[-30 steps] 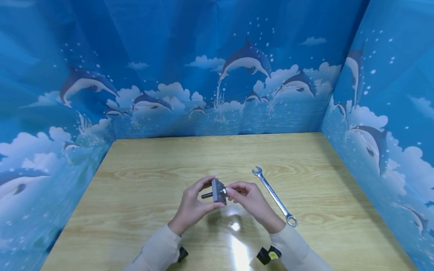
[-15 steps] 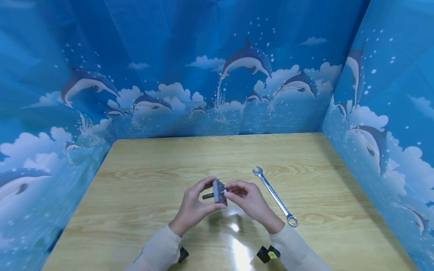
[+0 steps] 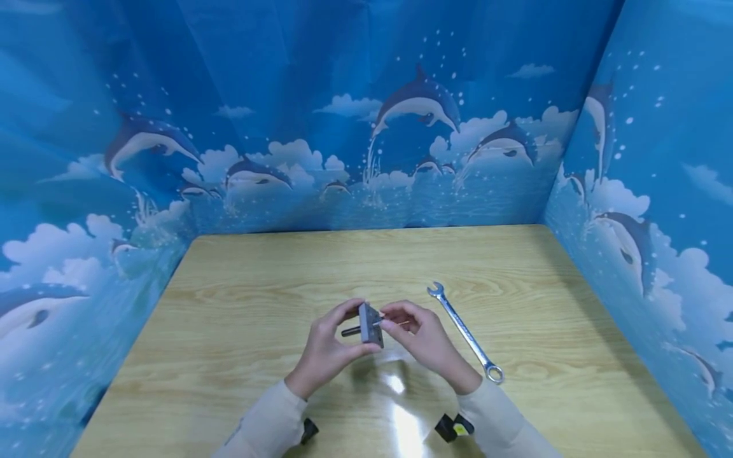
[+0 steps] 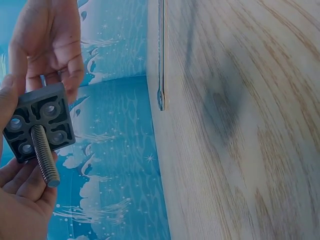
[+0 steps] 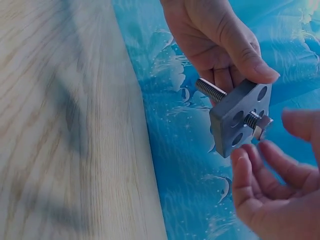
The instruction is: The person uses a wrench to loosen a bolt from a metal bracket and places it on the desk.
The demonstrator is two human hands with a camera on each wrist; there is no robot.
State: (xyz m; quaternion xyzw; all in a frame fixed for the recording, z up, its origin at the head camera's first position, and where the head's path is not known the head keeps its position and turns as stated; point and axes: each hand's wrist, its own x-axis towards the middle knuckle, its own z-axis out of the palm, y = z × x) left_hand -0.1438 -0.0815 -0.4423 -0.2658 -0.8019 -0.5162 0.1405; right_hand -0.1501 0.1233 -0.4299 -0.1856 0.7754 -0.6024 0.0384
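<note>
My left hand (image 3: 325,353) grips a small grey square plate (image 3: 371,326) by opposite edges, between thumb and fingers, above the table. The plate has a hole near each corner. A threaded bolt (image 5: 211,90) runs through its centre, with a long shank on the left side and a shiny hex head (image 5: 264,124) standing off the right face on a short stretch of thread. Beside that head is my right hand (image 3: 426,340), fingers loosely bent. In the right wrist view a gap shows between its thumb and the bolt head, and its fingertips sit just below.
A chrome combination wrench (image 3: 465,332) lies on the wood-grain table (image 3: 258,273) just right of the right hand. Blue dolphin-print sheets (image 3: 321,95) wall in the back and both sides.
My right thumb and fingers have shifted around the bolt head and loosened from their pinch on it. The left hand and plate stay almost still.
</note>
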